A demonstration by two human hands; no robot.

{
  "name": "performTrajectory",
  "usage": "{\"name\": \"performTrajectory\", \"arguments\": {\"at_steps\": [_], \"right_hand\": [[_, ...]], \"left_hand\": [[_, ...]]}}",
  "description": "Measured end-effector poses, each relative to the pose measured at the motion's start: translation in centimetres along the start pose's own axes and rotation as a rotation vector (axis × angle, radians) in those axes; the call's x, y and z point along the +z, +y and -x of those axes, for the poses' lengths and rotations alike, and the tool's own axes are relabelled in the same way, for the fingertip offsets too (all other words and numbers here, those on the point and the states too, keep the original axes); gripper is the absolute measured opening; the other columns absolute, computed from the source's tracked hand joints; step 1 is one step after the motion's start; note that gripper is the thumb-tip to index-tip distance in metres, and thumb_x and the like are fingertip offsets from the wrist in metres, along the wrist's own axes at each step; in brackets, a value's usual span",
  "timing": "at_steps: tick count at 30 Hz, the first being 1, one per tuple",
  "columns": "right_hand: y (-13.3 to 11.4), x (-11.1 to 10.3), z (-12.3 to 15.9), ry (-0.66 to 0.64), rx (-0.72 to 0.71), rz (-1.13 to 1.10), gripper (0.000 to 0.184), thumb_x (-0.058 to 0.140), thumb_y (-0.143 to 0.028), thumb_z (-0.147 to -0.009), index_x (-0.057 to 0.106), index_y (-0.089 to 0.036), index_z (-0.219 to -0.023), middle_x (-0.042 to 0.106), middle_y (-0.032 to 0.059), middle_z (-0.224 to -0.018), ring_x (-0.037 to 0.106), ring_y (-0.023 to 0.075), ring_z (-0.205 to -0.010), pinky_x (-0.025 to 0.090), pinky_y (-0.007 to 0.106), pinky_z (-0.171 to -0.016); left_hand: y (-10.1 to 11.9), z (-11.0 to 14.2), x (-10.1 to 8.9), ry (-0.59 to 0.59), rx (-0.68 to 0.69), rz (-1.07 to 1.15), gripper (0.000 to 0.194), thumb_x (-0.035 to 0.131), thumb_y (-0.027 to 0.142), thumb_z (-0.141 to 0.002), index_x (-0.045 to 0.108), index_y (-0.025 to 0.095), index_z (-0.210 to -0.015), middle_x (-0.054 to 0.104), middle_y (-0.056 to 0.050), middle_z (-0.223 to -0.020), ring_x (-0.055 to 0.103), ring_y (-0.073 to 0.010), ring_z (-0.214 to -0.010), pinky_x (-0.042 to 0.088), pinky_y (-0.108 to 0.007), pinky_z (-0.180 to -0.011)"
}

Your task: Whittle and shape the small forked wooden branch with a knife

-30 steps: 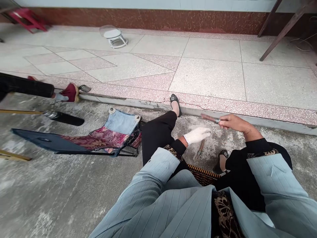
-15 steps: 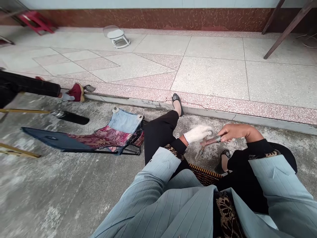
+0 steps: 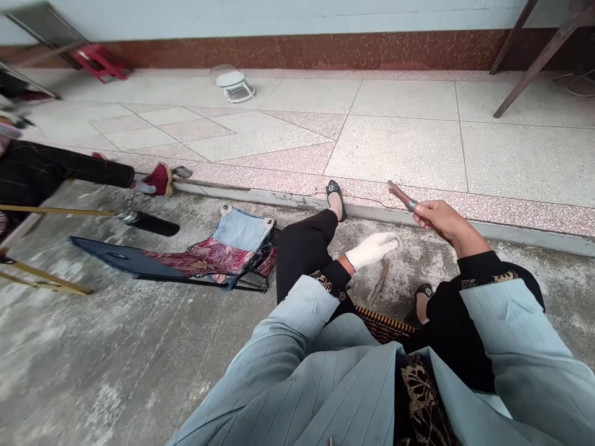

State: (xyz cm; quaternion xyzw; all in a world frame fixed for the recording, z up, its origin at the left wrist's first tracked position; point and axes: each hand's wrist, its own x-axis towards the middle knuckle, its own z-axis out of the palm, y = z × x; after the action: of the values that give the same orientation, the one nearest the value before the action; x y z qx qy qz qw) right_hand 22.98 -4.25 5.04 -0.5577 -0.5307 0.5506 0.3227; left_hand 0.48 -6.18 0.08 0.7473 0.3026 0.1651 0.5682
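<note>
Both hands work in the right half of the frame: the right hand (image 3: 437, 218), bare, is clenched on the near end of a stick (image 3: 400, 195), a grey band (image 3: 411, 205) showing just beyond its fingers. The left hand (image 3: 372, 249), in a white glove, has its fingers bent together; a small greyish round patch shows at their tips, but I cannot tell whether they pinch something. The relation that seems to count most is between stick and glove: the stick's long axis slants from the right hand toward the upper left of the frame, so its free end appears above the gloved fingertips and apart from them, over the edge of the step (image 3: 488, 231). How high it is above the ground cannot be judged. A second brown piece, the rod (image 3: 384, 271), lies on the concrete (image 3: 199, 347) just below the glove, its axis running from upper right to lower left, and the left hand is plainly the nearer one. Under that, between the person's legs, shows a striped woven rim (image 3: 385, 319). A low chair (image 3: 199, 255) stands at centre left, and another person's red shoe (image 3: 160, 179) rests beyond it.
</note>
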Motion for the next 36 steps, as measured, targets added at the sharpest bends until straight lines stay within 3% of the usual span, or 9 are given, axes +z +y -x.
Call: {"name": "performTrajectory", "arguments": {"at_steps": [4,9,16,19,21,25,27,29,36], "right_hand": [[-1.8,-0.1,0.4,0.027,-0.129,-0.180,0.043,0.070,-0.056,-0.072,0.057,-0.016,-0.075,0.056,0.0021,-0.066,0.045,0.0085,-0.052,0.036,0.022,-0.048],[-2.4,-1.5,0.1,0.128,-0.201,-0.178,0.043,0.066,-0.057,-0.075,0.057,-0.015,-0.076,0.055,0.0025,-0.066,0.044,0.0081,-0.052,0.035,0.021,-0.047],[-1.8,-1.7,-1.4,0.300,-0.076,0.625,0.031,0.057,-0.044,-0.085,0.068,-0.015,-0.088,0.061,0.0062,-0.071,0.051,0.0149,-0.060,0.035,0.027,-0.056],[-1.7,-0.9,-1.5,0.139,-0.004,0.947,0.024,0.061,-0.039,-0.082,0.071,-0.017,-0.082,0.064,0.0088,-0.077,0.054,0.0187,-0.069,0.035,0.029,-0.062],[-1.7,-0.4,-1.3,-0.101,0.035,0.955,0.021,0.063,-0.037,-0.080,0.071,-0.018,-0.076,0.063,0.0072,-0.073,0.054,0.0175,-0.067,0.035,0.029,-0.062],[-2.2,0.7,-0.1,-0.661,-0.018,0.633,0.027,0.059,-0.043,-0.082,0.070,-0.018,-0.077,0.058,-0.0001,-0.062,0.049,0.0118,-0.056,0.036,0.026,-0.059],[-2.9,1.3,0.7,-0.785,-0.070,0.525,0.030,0.059,-0.045,-0.082,0.071,-0.018,-0.084,0.056,-0.0016,-0.062,0.047,0.0103,-0.055,0.035,0.024,-0.057],[-3.8,1.7,1.5,-0.733,-0.133,0.487,0.031,0.060,-0.045,-0.082,0.071,-0.018,-0.092,0.057,-0.0018,-0.065,0.046,0.0101,-0.058,0.033,0.023,-0.056],[-6.5,0.4,0.6,-0.036,-0.149,0.541,0.034,0.050,-0.045,-0.086,0.065,-0.015,-0.079,0.053,0.0007,-0.061,0.046,0.0117,-0.056,0.033,0.025,-0.056]], "left_hand": [[1.1,0.1,0.3,0.077,-0.076,0.268,0.039,0.045,0.051,-0.089,0.056,0.014,-0.094,0.042,0.004,-0.060,0.039,-0.0067,-0.051,0.036,-0.017,-0.046],[2.8,0.3,-0.1,0.101,-0.059,0.273,0.041,0.046,0.052,-0.088,0.057,0.013,-0.096,0.044,0.003,-0.062,0.042,-0.0056,-0.051,0.037,-0.016,-0.047],[5.2,0.7,-2.0,0.150,0.017,-0.204,0.027,0.043,0.034,-0.091,0.062,0.014,-0.090,0.060,-0.001,-0.076,0.051,-0.0098,-0.063,0.041,-0.022,-0.062],[5.9,0.5,-4.0,0.230,0.000,-0.650,0.026,0.045,0.032,-0.090,0.066,0.017,-0.095,0.066,-0.002,-0.085,0.058,-0.0155,-0.079,0.041,-0.026,-0.073],[6.1,0.1,-5.6,0.290,-0.042,-0.826,0.028,0.045,0.034,-0.090,0.067,0.019,-0.100,0.067,-0.002,-0.085,0.060,-0.0171,-0.081,0.040,-0.026,-0.072],[5.6,-1.4,-8.0,0.266,-0.084,-0.807,0.028,0.045,0.034,-0.089,0.068,0.021,-0.100,0.068,0.000,-0.080,0.060,-0.0156,-0.076,0.039,-0.024,-0.066],[5.1,-2.2,-8.1,0.163,-0.054,-0.712,0.028,0.045,0.034,-0.087,0.068,0.020,-0.095,0.067,0.000,-0.077,0.059,-0.0147,-0.071,0.038,-0.024,-0.064],[4.4,-2.9,-7.5,0.063,-0.013,-0.599,0.026,0.046,0.030,-0.086,0.068,0.017,-0.090,0.065,-0.001,-0.076,0.057,-0.0144,-0.069,0.038,-0.024,-0.063],[4.2,-3.2,-5.3,-0.034,0.097,-0.388,0.032,0.041,0.035,-0.090,0.067,0.015,-0.092,0.061,-0.001,-0.072,0.051,-0.0124,-0.064,0.038,-0.023,-0.063]]}}
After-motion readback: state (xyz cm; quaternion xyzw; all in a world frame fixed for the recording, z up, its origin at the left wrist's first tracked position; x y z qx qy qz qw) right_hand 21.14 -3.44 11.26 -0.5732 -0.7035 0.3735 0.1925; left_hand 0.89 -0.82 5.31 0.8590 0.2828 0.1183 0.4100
